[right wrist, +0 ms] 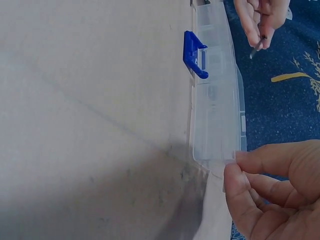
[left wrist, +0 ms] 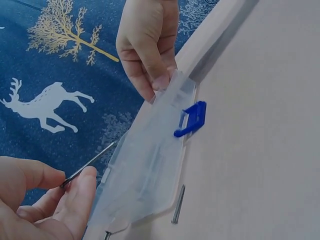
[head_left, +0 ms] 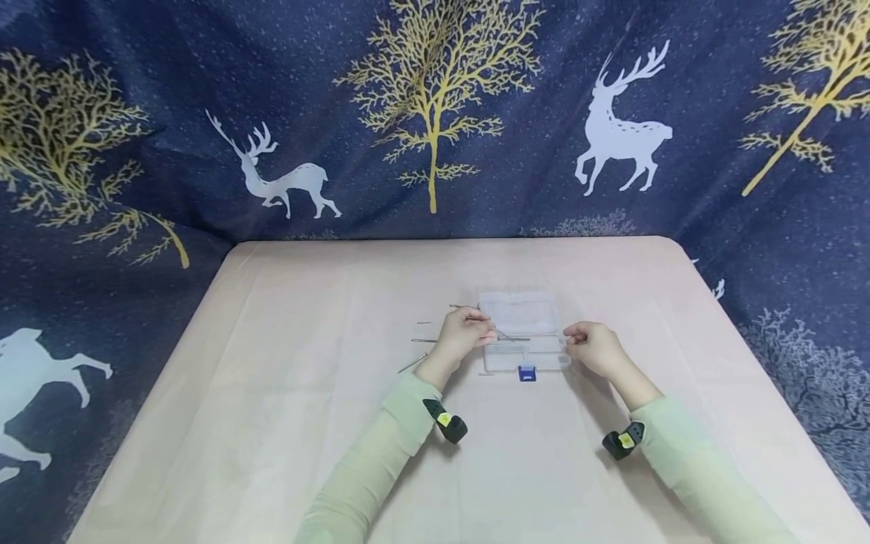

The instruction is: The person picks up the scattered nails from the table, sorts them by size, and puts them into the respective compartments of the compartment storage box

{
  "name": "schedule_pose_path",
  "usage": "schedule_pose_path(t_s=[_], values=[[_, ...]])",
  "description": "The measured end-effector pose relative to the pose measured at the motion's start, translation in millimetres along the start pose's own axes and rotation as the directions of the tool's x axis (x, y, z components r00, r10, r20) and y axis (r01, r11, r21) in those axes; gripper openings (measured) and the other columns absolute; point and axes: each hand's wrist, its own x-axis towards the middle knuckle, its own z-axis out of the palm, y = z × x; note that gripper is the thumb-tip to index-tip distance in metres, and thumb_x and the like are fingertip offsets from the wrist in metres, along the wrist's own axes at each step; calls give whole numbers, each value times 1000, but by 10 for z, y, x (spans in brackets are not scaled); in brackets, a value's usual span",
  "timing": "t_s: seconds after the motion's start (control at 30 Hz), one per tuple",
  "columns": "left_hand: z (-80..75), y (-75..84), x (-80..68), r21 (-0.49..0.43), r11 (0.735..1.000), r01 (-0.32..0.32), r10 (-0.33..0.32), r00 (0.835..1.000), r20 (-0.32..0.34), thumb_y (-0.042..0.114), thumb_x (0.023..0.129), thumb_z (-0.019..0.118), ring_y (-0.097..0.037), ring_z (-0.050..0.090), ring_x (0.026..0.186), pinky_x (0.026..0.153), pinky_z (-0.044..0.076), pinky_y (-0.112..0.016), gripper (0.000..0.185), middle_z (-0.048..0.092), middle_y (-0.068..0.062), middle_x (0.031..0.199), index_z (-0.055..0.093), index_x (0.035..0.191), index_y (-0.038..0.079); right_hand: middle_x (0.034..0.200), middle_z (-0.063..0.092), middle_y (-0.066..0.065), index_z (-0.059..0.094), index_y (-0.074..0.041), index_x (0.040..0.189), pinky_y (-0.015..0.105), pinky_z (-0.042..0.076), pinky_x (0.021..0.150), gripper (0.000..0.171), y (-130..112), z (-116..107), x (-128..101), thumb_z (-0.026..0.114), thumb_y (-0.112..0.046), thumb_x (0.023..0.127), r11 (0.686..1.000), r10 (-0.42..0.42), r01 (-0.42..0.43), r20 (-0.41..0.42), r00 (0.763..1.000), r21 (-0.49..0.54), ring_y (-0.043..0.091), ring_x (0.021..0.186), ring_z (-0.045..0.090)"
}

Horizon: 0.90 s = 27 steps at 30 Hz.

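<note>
- My pale green sleeves (head_left: 381, 446) reach in from the near side of the clear plastic box (head_left: 547, 366), a black wrist camera (head_left: 448, 425) at the end of each.
- Nearest on the box itself is the blue latch (head_left: 528, 374), fixed to its front edge.
- Just beside the box's front edge, left of that latch, a short nail (left wrist: 178, 205) lies on the pink table (head_left: 272, 423).
- My right hand (head_left: 595, 348) is at the box's right end, thumb and fingertips pinching the clear plastic there.
- My left hand (head_left: 466, 334) is raised at the box's left side; thumb and fingers pinch a thin metal nail (left wrist: 101, 154), its free end angled toward the box.
- Left of the box, apart from it, lie a tilted nail (head_left: 411, 363), a long nail (head_left: 421, 341) and, a little farther back, a small nail (head_left: 424, 323).
- Behind the compartments, the box's lid (head_left: 519, 313) lies folded open, away from me.
- Well beyond the box hangs a dark blue cloth (head_left: 516, 189) printed with white deer (head_left: 625, 140) and golden trees (head_left: 433, 170).
</note>
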Motion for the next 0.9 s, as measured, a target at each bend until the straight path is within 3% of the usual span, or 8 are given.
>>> schedule_pose_path(t_s=[0.47,0.7,0.9], values=[[169,-60,63,83,996,-32,33,999,-17,-6,88,58,-18,69,75,73,58,-23,15,67,-24,95,59,102,-11,91,65,22,58,14,109,34,55,69,31,-14,3,-20,61,-1,82,1000,-2,2,2,1000,-7,28,81,62],[192,-71,59,175,982,-75,74,997,8,-7,88,57,-28,70,80,71,58,-22,12,67,-25,91,60,99,-12,88,64,22,58,15,108,30,54,65,31,-18,5,-35,60,1,80,1000,-19,19,-2,1000,5,26,78,61],[186,-40,56,186,980,-65,60,998,36,-6,88,58,-29,70,84,72,58,-22,17,67,-24,95,60,104,-11,88,65,23,59,16,107,31,55,66,31,-10,-3,-28,61,0,80,999,-33,33,-9,999,-1,27,79,62]])
